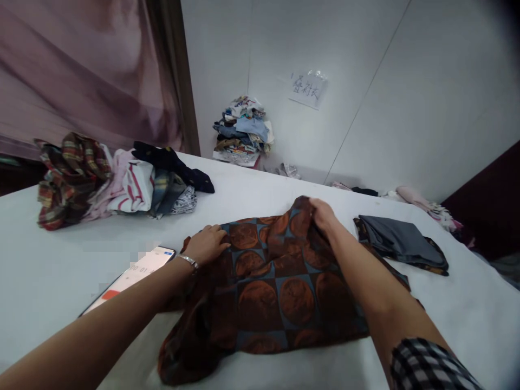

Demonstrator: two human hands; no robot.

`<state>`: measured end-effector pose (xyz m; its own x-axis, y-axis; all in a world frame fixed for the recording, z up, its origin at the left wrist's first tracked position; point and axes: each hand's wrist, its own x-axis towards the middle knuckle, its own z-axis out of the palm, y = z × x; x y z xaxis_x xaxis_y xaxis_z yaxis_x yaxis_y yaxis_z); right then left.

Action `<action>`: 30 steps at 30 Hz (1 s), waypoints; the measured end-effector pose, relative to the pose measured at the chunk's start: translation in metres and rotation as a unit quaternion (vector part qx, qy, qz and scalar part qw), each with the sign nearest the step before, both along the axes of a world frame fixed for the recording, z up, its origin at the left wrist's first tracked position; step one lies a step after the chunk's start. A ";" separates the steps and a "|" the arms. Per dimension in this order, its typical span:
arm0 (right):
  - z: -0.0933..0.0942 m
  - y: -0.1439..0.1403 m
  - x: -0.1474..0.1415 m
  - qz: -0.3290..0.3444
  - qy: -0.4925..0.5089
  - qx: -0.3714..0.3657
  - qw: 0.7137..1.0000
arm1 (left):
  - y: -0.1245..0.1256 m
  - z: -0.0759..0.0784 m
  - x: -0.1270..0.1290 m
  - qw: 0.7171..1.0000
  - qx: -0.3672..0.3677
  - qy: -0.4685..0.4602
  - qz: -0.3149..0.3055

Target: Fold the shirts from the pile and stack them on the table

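Observation:
A dark brown shirt (260, 298) patterned with rust-orange circles and grey-blue patches lies spread on the white table in front of me. At its far left edge my left hand (206, 244) lies on the cloth, palm down, with the fingers stretched out and slightly apart. My right hand (324, 215) is closed around the far edge of the shirt, right of the middle, and the cloth there is raised into a peak. The fingertips of that hand are partly hidden. One sleeve of the shirt bunches toward me at the lower left.
A phone (142, 271) showing a timer lies beside my left forearm. Crumpled clothes (130, 187) are heaped at the table's far left. Folded garments (400, 238) sit at the right on the white table (252, 189). Beyond the far edge stands a clothes pile (246, 130); a paper sign (307, 89) hangs on the wall.

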<state>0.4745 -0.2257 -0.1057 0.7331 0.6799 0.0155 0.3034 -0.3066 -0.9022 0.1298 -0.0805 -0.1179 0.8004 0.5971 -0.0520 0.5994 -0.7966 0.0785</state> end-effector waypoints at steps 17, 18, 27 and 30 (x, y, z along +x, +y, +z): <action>0.100 -0.002 0.074 -0.038 0.254 0.385 0.887 | 0.027 0.002 0.029 0.999 -0.015 0.005 0.046; 0.104 -0.004 0.078 -0.049 0.259 0.379 0.887 | 0.032 0.002 0.033 0.998 -0.032 0.013 0.054; 0.098 -0.012 0.059 -0.098 0.340 0.309 0.883 | 0.054 0.022 0.032 0.992 -0.038 -0.035 0.114; 0.103 -0.024 0.052 -0.093 0.351 0.336 0.869 | 0.043 0.027 0.020 0.989 -0.041 -0.063 0.128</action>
